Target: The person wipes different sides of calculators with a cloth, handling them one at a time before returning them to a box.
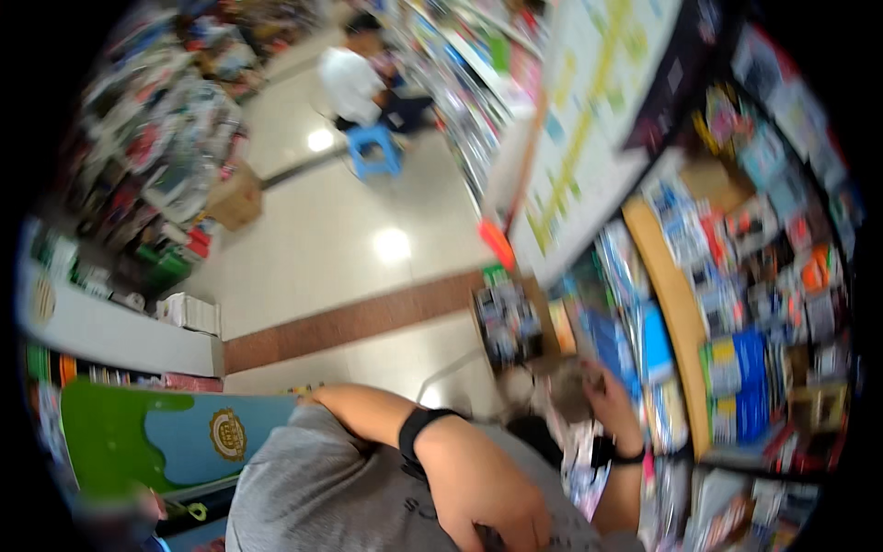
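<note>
My left forearm, with a black wristband point(421, 431), bends across my grey shirt point(303, 476). My left hand point(486, 490) rests before my chest with its fingers curled down. A small dark patch shows between the fingers, too unclear to name. Out to the right, my right hand point(612, 403) has its fingertips at a blurred grey-brown rounded thing point(572, 390); whether it grips it cannot be made out. Another dark band is on that wrist. Beyond this hand, a cardboard box point(547, 314) of small packaged goods stands beside the shelving.
Packed shelves with a wooden edge strip point(669, 310) rise at right. A green and blue display panel point(186, 438) stands at left, near a white counter point(131, 331). Farther off, a person point(352, 86) sits on a blue plastic stool point(374, 152); a carton point(234, 196) sits on the tiled floor point(324, 234).
</note>
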`<state>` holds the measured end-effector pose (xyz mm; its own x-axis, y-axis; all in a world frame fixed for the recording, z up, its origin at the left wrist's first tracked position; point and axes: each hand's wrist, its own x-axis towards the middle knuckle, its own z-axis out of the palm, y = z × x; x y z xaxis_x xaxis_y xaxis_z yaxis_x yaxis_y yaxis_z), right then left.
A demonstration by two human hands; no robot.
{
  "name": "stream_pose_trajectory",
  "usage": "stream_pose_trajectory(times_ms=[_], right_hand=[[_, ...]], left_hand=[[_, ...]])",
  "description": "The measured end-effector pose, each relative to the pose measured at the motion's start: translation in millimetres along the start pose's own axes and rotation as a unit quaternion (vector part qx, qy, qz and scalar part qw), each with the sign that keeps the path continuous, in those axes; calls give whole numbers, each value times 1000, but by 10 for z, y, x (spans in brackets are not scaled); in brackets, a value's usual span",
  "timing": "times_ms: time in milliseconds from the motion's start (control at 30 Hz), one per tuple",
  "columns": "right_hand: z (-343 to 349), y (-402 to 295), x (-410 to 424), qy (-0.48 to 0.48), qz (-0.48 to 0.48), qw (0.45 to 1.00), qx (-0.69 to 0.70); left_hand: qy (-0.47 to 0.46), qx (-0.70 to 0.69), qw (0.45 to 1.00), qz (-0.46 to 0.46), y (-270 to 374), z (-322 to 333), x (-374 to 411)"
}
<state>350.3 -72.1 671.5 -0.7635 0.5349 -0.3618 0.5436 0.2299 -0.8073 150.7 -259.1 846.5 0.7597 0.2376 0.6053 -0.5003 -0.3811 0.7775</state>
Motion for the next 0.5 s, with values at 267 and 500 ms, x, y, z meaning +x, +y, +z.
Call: stream_pose_trajectory(times_ms=[267, 500], right_hand=[[-454, 1060, 192, 110, 51, 954, 276], [-411, 2237, 1096, 147, 120, 940, 282]], left_hand=[[350, -37, 936, 2, -815, -1161, -598], [156, -150, 975, -54, -1254, -1825, -459]])
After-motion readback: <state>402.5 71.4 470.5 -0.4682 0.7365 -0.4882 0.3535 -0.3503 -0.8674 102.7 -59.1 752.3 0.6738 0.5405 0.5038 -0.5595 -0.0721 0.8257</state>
